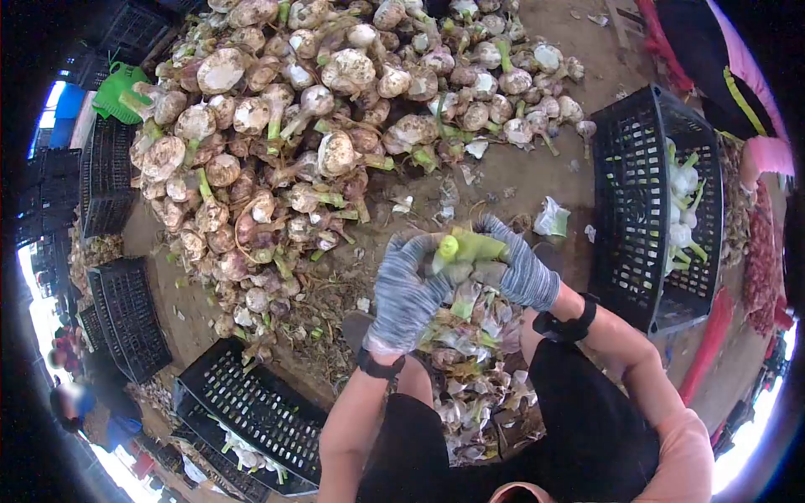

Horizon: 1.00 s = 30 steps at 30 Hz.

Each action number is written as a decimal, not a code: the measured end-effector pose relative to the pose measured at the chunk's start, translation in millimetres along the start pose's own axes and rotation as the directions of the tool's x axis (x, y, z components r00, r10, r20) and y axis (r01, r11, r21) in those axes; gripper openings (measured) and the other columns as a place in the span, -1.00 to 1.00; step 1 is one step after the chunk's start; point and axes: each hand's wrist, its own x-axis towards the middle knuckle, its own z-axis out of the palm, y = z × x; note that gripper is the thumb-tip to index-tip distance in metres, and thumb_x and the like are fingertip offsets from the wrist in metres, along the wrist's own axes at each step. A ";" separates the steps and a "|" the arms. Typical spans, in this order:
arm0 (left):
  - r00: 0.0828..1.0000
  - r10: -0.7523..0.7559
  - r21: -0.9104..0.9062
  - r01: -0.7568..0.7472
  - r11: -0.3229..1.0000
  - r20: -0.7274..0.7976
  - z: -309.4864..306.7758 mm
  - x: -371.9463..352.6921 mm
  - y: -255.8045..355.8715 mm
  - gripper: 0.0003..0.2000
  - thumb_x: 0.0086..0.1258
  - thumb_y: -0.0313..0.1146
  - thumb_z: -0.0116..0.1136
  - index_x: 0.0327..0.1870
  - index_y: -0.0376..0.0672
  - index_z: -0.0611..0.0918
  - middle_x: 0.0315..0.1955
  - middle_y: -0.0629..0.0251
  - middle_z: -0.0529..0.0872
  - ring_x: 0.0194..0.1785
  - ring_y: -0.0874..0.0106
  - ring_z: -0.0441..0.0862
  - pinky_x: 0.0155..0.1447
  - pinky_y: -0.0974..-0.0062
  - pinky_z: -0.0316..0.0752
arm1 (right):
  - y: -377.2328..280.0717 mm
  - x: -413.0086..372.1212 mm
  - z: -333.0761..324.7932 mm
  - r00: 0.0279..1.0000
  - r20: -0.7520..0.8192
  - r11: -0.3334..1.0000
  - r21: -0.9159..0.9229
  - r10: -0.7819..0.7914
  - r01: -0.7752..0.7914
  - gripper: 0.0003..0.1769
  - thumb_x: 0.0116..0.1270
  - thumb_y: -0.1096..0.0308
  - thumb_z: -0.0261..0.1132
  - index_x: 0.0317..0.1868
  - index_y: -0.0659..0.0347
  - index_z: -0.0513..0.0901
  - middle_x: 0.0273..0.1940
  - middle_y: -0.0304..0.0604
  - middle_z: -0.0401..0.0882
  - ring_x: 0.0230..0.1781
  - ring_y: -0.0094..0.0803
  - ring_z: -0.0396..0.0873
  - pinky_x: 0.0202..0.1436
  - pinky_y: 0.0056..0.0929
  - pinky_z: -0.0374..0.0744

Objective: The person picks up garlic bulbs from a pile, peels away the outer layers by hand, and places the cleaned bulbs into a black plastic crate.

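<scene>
Both my hands wear grey striped gloves and meet over my lap. My left hand [405, 295] and my right hand [518, 267] are closed together on one garlic bulb [464, 251], its green cut stem pointing up-left. Peeled skins and trimmings [475, 369] are heaped between my knees just below the hands. A large pile of dirty, unpeeled garlic bulbs [310, 126] with green stems covers the dirt ground ahead.
A black crate [631, 210] at right holds several cleaned white bulbs. Another black crate [251, 407] at lower left holds a few. More black crates [126, 314] stand at far left, with a green dustpan [117, 88]. Another person's pink sleeve [767, 155] shows far right.
</scene>
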 end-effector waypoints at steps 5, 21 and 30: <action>0.934 -0.338 -0.621 0.335 0.709 0.119 1.1 -0.7 -6.4 -0.72 0.20 -0.28 0.28 -0.14 -0.21 0.56 -0.30 0.38 0.61 -0.24 0.57 0.53 -0.09 0.56 0.46 | -4.6 3.6 -14.9 0.963 0.117 0.968 0.034 0.242 -0.247 -0.54 0.09 0.41 0.19 0.06 0.28 0.48 -0.21 -0.31 0.59 -0.24 -0.65 0.50 -0.12 -0.61 0.51; 0.941 -0.241 -0.912 0.301 0.277 0.237 5.7 -8.2 -34.4 -0.66 0.16 -0.16 0.31 -0.15 -0.15 0.54 -0.21 0.36 0.56 -0.11 0.48 0.54 0.00 0.48 0.48 | -5.9 6.5 -11.5 0.905 0.136 0.705 0.585 0.403 -0.402 -0.71 0.24 0.33 0.04 -0.11 0.31 0.52 -0.50 -0.29 0.51 -0.55 -0.43 0.45 -0.37 -0.45 0.53; 0.880 -0.322 -0.896 0.212 -0.391 0.349 14.4 -11.2 -53.2 -0.60 0.30 -0.25 0.12 0.13 -0.16 0.42 -0.01 0.16 0.56 0.05 0.26 0.53 0.09 0.28 0.52 | -2.2 -13.1 -37.4 0.788 0.275 0.710 0.341 0.551 -0.616 -0.66 0.16 0.29 0.26 -0.08 0.29 0.55 -0.27 -0.21 0.60 -0.25 -0.45 0.56 -0.12 -0.46 0.54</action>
